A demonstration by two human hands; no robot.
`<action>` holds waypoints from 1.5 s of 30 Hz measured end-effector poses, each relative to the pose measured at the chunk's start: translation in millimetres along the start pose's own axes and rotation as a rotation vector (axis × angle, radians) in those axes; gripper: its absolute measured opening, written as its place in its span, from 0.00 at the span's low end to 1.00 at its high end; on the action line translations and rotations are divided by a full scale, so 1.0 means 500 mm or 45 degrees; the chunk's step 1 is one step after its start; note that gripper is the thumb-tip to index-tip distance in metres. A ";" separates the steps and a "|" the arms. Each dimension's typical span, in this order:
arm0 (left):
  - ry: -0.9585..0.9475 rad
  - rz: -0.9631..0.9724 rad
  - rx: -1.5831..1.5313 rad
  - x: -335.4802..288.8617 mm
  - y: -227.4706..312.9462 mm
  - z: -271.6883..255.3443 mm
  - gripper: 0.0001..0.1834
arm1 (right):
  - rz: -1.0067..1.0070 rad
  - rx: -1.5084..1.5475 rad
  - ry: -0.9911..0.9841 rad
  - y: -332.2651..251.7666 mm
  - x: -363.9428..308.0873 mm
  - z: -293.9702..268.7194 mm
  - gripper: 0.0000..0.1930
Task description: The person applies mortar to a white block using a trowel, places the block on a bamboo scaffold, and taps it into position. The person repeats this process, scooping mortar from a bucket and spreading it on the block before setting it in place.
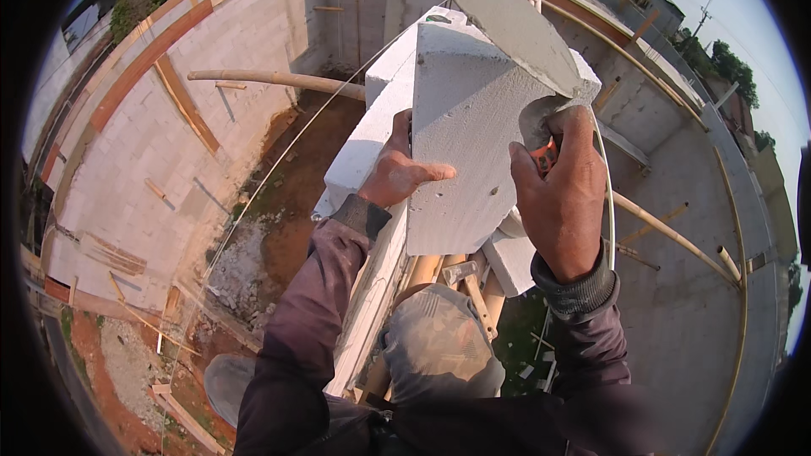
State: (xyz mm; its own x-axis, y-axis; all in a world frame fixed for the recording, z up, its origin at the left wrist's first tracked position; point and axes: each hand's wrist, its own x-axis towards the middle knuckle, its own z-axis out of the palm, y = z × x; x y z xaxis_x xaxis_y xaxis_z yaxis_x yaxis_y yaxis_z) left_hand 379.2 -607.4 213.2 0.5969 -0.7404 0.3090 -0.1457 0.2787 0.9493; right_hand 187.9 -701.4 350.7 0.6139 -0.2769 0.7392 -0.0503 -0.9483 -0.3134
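My left hand (399,167) grips the left edge of a white lightweight concrete block (465,143), its thumb lying on the broad face turned toward me. In my right hand (564,194) is the orange and dark handle of a trowel (511,21). The trowel's long blade is coated with wet grey mortar and slants up and left across the block's top right corner. More white blocks (363,148) lie behind and to the left of the held one. Another block (509,262) sits below it on the right.
A hammer (473,291) rests on bamboo poles beside my knee (443,346). A taut string (279,160) runs along the left. Bamboo poles (270,78) span between the block walls (177,127). Far below on the left lies an earth floor (296,228) with rubble.
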 end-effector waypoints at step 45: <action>0.165 -0.085 0.464 -0.036 -0.010 -0.021 0.17 | 0.499 -0.764 -1.009 0.573 -0.180 0.053 0.08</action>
State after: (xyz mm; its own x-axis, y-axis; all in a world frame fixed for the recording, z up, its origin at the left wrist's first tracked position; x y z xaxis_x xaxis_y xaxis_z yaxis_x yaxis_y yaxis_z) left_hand 377.4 -589.2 202.3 0.7056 -0.6600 0.2578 -0.3597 -0.0201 0.9329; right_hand 138.9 -943.8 178.6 0.7966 -0.6043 -0.0152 -0.6026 -0.7958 0.0594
